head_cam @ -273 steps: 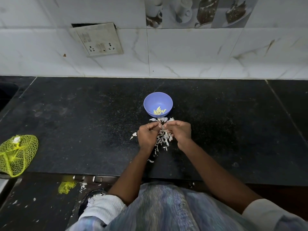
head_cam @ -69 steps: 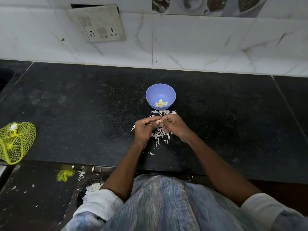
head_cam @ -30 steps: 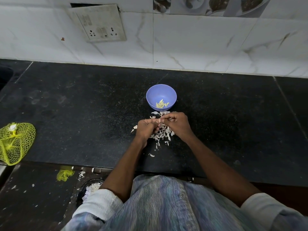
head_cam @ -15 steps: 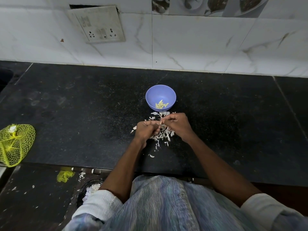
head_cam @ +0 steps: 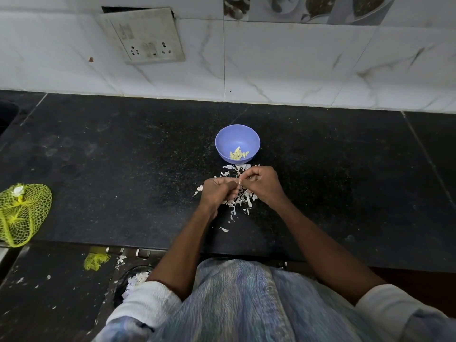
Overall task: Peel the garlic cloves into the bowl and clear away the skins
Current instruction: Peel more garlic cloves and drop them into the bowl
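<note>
Your left hand (head_cam: 218,192) and right hand (head_cam: 262,185) meet just near of the small round lilac plastic bowl (head_cam: 237,138), which stands on the black speckled stone counter (head_cam: 123,169). Both hands have their fingers curled, and their fingertips pinch one small pale garlic clove (head_cam: 238,181) between them; how much of its skin is still on is too small to tell. Several peeled yellowish cloves (head_cam: 238,154) lie at the bottom of the bowl. A heap of white papery skins (head_cam: 238,202) lies on the counter under and around your hands, reaching up to the bowl's near side, with a few stray flakes nearer to you. Far to the left, at the counter's near edge, lies a yellow mesh net bag (head_cam: 22,213). On the white tiled wall beyond hangs a grubby white socket plate (head_cam: 145,37).
</note>
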